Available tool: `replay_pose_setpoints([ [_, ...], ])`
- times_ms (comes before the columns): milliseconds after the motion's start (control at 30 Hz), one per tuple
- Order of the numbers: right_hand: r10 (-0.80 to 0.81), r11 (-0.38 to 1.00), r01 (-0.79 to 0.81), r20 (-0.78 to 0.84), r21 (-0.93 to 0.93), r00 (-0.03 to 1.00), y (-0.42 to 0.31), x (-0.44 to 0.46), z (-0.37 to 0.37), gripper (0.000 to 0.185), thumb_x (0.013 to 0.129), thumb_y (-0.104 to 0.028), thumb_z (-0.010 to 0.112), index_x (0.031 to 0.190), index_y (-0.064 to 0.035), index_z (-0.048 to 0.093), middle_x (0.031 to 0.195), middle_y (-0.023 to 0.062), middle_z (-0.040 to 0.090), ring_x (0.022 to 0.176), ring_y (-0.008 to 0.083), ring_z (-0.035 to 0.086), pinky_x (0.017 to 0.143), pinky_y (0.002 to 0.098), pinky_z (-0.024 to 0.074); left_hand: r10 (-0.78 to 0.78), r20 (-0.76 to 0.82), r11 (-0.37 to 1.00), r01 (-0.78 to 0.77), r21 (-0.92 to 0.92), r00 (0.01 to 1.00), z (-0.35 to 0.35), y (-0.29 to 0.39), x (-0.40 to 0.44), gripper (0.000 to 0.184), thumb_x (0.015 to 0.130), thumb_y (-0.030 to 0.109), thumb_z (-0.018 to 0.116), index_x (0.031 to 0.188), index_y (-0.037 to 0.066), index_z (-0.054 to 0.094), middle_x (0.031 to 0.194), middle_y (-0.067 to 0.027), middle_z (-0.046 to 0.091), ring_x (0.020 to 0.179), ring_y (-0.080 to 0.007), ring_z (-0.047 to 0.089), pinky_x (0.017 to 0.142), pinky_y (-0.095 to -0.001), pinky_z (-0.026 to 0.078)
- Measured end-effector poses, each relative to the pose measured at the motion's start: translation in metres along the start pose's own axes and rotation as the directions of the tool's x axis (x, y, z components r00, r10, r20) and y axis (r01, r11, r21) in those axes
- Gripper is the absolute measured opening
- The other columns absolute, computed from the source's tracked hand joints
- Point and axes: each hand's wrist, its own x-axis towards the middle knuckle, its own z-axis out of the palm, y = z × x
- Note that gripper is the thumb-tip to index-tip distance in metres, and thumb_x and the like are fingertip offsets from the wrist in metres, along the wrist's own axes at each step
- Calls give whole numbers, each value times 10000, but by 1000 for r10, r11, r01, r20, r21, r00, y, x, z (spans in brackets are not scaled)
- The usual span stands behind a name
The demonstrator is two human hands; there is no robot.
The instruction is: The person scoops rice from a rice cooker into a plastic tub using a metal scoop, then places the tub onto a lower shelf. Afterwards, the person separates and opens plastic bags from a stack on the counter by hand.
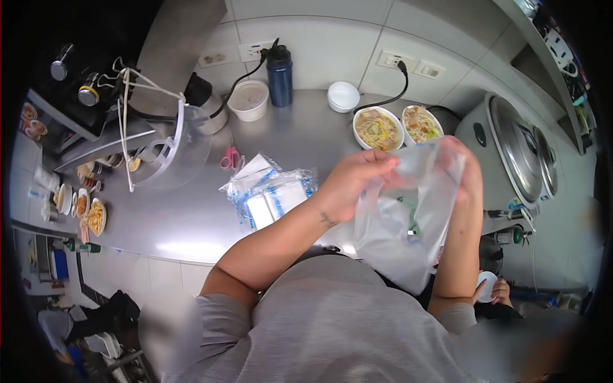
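Note:
A translucent plastic bag (399,239) hangs in front of my body, above the counter's front edge. My left hand (363,180) is closed on its upper left edge, thumb on top. My right hand (469,171) grips the upper right side; the film partly covers those fingers and blurs them. Green print shows on the bag. Just beyond my hands stand two white bowls of noodles in soup, the left noodle bowl (378,129) and the right noodle bowl (421,124). Left of my left forearm lie white packets in clear wrappers (276,196).
Pink scissors (230,158) lie near the packets. Along the wall are a lidded tub (248,101), a dark blue bottle (280,76) and small white bowls (343,96). A large lidded pot (516,150) stands right. Another person's hand (502,292) holds a white round item at lower right.

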Motion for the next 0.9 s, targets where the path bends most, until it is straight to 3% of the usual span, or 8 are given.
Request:
replay_pose_setpoints([
  [67,-125,951,86,-116,-297,985,33,16,-5,203,826,-200,586,923,-25,613,809,52,616,617,137,558,552,290,481,-13,-120,999,8,-41,993,-23,-11,12,182,869,131,587,1007,15,569,867,-95,627,800,-208,622,717,-306,495],
  [200,146,985,-169,-321,-46,936,119,35,-29,191,845,-178,548,925,-23,625,846,57,643,683,143,598,526,295,454,-52,-480,999,44,-28,875,-105,-87,40,169,859,64,567,1003,-25,563,885,-133,630,790,-210,615,719,-337,509],
  [300,-24,861,-217,-463,-461,886,147,32,-19,163,841,-165,552,872,-30,637,776,60,650,663,140,600,526,301,448,57,-525,984,40,171,849,-152,-119,54,151,828,58,589,950,-31,587,839,-140,649,741,-206,629,660,-333,518],
  [367,-323,850,138,-295,-509,899,184,46,-59,154,826,-155,565,829,-20,639,711,66,646,641,166,602,537,331,452,290,-507,765,123,633,812,-151,-112,56,126,803,88,610,884,-9,620,755,-120,658,667,-200,638,617,-322,518],
  [467,-629,235,233,36,-944,776,198,49,-85,190,805,-111,528,863,45,621,798,222,641,744,336,627,678,388,473,371,-440,534,199,822,818,-155,-102,66,139,811,157,610,851,27,641,697,-90,655,615,-197,638,565,-317,500],
  [600,-296,568,-127,-346,-813,890,193,23,-55,232,827,-178,588,945,22,603,845,165,633,804,282,611,738,341,474,570,-264,292,109,950,778,-147,-87,56,180,867,203,593,897,26,610,649,-60,620,551,-149,587,503,-269,447],
  [700,-510,810,203,-490,-549,708,167,-22,-37,262,816,-175,648,1017,-21,580,878,69,620,795,199,586,757,299,470,547,-277,619,-159,769,790,-118,-68,8,162,937,179,511,936,22,551,609,-31,552,492,-113,492,473,-242,393],
  [900,-635,361,523,208,-772,744,97,-97,84,328,730,-70,744,1008,-35,573,878,53,617,796,151,577,744,261,458,596,40,661,-519,542,802,-43,-51,-42,157,945,178,517,963,23,524,661,-47,541,562,-100,483,549,-233,392],
])
